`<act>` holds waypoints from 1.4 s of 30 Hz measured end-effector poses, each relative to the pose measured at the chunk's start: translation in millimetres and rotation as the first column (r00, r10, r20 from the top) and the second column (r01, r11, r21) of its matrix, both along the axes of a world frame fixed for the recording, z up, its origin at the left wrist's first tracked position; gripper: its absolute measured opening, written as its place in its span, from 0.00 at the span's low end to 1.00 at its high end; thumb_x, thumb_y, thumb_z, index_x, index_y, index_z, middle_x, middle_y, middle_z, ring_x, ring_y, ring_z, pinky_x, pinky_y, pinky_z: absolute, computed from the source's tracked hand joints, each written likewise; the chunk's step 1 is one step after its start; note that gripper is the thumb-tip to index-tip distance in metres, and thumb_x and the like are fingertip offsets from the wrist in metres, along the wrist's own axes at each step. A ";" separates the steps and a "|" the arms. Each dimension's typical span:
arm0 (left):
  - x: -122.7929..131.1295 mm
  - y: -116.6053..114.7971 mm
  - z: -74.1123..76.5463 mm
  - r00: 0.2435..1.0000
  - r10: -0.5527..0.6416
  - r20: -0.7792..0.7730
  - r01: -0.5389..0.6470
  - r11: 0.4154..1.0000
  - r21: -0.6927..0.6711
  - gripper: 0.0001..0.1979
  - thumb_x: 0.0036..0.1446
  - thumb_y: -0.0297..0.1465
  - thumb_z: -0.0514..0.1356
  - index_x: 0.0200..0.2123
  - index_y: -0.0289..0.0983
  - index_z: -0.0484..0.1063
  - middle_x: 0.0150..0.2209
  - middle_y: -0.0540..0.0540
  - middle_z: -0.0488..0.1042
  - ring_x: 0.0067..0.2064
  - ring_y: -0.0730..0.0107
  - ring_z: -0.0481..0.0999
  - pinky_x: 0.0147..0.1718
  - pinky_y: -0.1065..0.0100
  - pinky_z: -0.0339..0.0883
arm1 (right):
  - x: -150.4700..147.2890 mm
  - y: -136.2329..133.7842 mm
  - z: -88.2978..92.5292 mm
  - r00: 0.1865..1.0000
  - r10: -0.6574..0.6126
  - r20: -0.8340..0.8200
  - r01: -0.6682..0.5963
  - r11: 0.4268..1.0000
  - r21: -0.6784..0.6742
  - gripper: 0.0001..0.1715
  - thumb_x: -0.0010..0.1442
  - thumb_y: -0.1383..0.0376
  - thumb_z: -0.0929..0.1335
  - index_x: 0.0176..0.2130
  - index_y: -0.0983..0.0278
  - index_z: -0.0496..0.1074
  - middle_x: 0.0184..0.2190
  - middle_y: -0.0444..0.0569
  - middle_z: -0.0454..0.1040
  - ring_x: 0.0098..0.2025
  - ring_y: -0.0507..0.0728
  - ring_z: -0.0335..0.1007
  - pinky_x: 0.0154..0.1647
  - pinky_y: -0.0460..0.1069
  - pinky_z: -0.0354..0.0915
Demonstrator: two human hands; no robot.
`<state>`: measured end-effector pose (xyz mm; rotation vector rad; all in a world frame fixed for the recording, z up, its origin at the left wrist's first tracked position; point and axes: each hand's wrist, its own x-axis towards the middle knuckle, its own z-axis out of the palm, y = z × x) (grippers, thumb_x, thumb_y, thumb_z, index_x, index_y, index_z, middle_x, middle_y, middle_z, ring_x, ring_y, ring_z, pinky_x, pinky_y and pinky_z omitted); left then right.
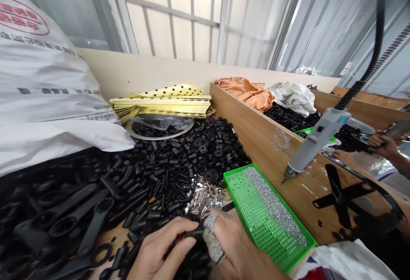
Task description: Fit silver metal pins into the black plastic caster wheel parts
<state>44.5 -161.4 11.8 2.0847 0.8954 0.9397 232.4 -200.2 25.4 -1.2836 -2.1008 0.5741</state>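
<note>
Left of our green perforated tray (256,224) lie a large white woven sack (41,79) and a heap of black plastic parts (160,177). Right of the tray runs a wooden board (272,151), carrying a grey corded tool (317,139) and a black cross-shaped part (339,194). Further right of the tray, a co-worker's hand (381,143) grips another grey tool (397,128). Well beyond the tray sit folded yellow sheets (160,104) and a round metal dish (160,128). Silver metal clips (205,196) lie just beside the tray's corner, and silver beads (273,203) fill a strip inside it. Just left of the tray, our left hand (162,248) and right hand (238,248), its thumb in a grey wrap (213,239), are together, clamped on a small black plastic part (194,234).
</note>
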 end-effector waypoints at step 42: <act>-0.7 -10.3 -8.0 0.990 0.122 0.074 -0.105 0.974 -0.201 0.07 0.56 0.31 0.59 0.37 0.45 0.76 0.24 0.54 0.78 0.24 0.71 0.77 0.23 0.79 0.70 | -12.3 -11.5 -33.8 0.993 -0.059 -0.102 0.067 0.994 0.082 0.09 0.54 0.67 0.60 0.37 0.62 0.65 0.35 0.52 0.70 0.37 0.59 0.66 0.37 0.51 0.66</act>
